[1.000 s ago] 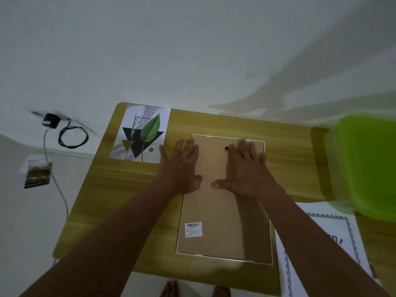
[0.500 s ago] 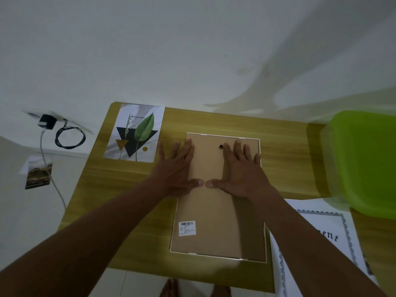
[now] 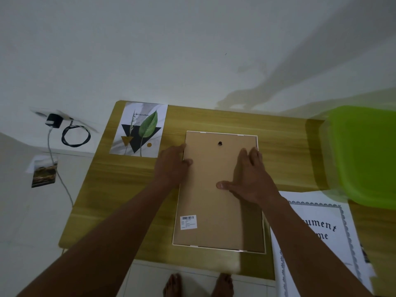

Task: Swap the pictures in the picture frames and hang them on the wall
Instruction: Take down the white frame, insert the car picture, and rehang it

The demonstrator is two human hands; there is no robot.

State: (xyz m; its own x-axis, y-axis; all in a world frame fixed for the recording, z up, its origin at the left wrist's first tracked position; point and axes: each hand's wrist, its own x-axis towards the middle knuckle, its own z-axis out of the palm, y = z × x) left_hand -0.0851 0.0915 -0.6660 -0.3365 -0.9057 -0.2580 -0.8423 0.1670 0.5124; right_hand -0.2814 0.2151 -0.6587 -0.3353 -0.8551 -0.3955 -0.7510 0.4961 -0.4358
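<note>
A picture frame (image 3: 216, 211) lies face down on the wooden table (image 3: 111, 189), its brown backing up, with a barcode sticker and a small hanger hole. My left hand (image 3: 171, 166) rests at the frame's left edge, fingertips on the rim and thumb on the backing. My right hand (image 3: 250, 181) lies flat on the backing near the right edge, thumb spread toward the middle. A leaf print (image 3: 139, 129) lies loose at the table's back left. A certificate sheet (image 3: 321, 232) lies at the front right, partly under my right forearm.
A green plastic bin (image 3: 364, 155) stands at the table's right end. A white wall rises behind the table. On the floor to the left are a charger with a coiled cable (image 3: 72, 133) and a small photo (image 3: 44, 173). My bare feet show below the table's front edge.
Both hands have slid apart from the middle of the backing: the left to the frame's left edge, the right toward its right edge. The frame has stayed in place.
</note>
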